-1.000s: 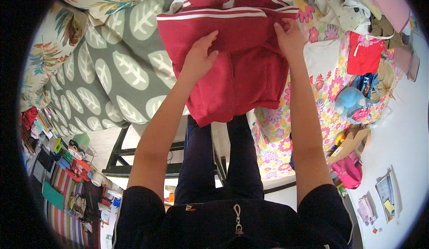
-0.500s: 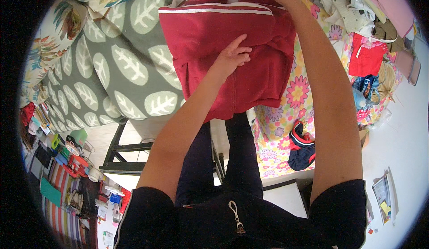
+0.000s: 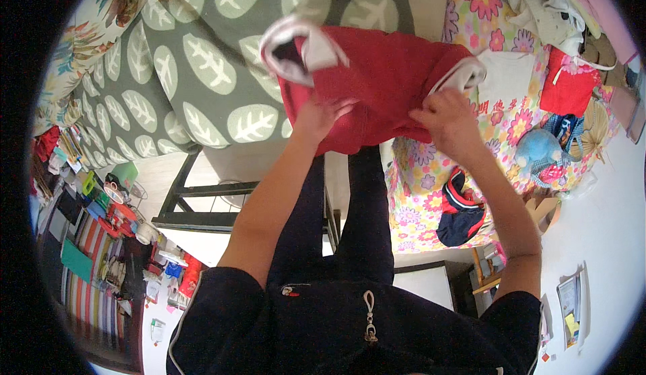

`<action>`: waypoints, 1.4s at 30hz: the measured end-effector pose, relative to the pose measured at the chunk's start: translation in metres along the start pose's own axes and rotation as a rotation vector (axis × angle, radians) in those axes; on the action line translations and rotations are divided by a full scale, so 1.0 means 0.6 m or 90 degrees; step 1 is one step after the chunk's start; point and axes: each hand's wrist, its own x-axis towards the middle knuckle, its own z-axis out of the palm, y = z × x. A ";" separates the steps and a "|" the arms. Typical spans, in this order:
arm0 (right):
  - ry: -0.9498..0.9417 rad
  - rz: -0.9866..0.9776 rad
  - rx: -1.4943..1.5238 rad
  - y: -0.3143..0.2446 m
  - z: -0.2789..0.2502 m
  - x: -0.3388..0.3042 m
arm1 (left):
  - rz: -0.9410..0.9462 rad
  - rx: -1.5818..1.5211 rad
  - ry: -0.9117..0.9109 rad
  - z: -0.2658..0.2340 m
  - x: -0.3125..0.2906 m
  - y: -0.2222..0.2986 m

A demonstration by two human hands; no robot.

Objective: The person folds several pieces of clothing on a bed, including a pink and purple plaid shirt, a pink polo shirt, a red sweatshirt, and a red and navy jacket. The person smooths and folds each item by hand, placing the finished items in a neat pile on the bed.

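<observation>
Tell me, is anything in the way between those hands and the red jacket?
Nothing visible is. The left hand is over the red jacket and the right hand is at its right side; no other thing shows between.

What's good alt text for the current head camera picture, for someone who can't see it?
A person's left hand and right hand handle a bunched red garment with white at two ends, its upper left part blurred. On the left spreads a gray-green leaf-patterned cover; on the right, a white shirt lies on a flower-patterned cover.

Red characters (image 3: 502, 106) — on white shirt (image 3: 505, 79), one row
</observation>
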 end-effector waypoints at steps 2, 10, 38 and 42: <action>0.008 0.028 -0.015 -0.019 0.060 -0.047 | 0.014 -0.189 -0.135 -0.067 -0.050 0.016; 0.020 0.211 0.010 -0.030 0.230 -0.129 | 0.087 0.445 0.238 -0.013 -0.107 0.100; 0.362 0.508 0.882 -0.102 0.298 0.056 | 0.047 0.524 0.244 -0.067 -0.102 0.033; 0.350 0.532 1.047 -0.077 0.289 0.044 | 0.118 0.543 0.246 0.092 -0.162 -0.028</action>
